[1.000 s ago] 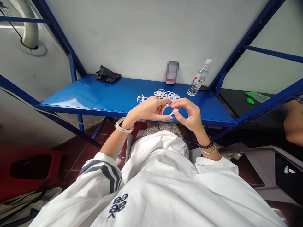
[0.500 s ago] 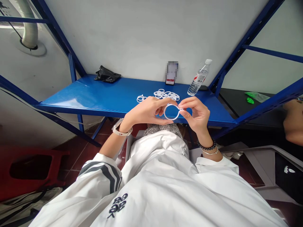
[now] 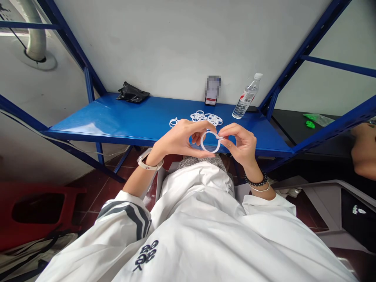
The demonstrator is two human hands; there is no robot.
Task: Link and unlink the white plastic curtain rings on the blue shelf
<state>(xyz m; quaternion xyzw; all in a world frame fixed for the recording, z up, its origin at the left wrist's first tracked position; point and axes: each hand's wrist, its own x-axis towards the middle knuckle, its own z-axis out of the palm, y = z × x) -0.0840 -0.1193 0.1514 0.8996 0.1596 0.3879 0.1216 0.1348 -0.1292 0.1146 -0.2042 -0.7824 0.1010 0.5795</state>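
Observation:
Held up over the table's front edge is a white plastic ring with a small tab where its ends meet. My left hand curves around the ring's left side, thumb below and index finger above. The tab on the right is pinched between thumb and fingertips of my right hand. Behind my hands, a pile of similar white rings lies on the blue table. A small separate group of white rings lies left of the pile, partly behind my left hand.
At the back stand a phone, leaning on the wall, and a water bottle. A black plastic bag lies at the back left. Blue frame posts rise at both sides. Another person's arm shows at the right edge.
Both hands have shifted slightly left with the ring. The ring has turned a little, so its band looks wider and its tab shows more clearly at the right fingertips.

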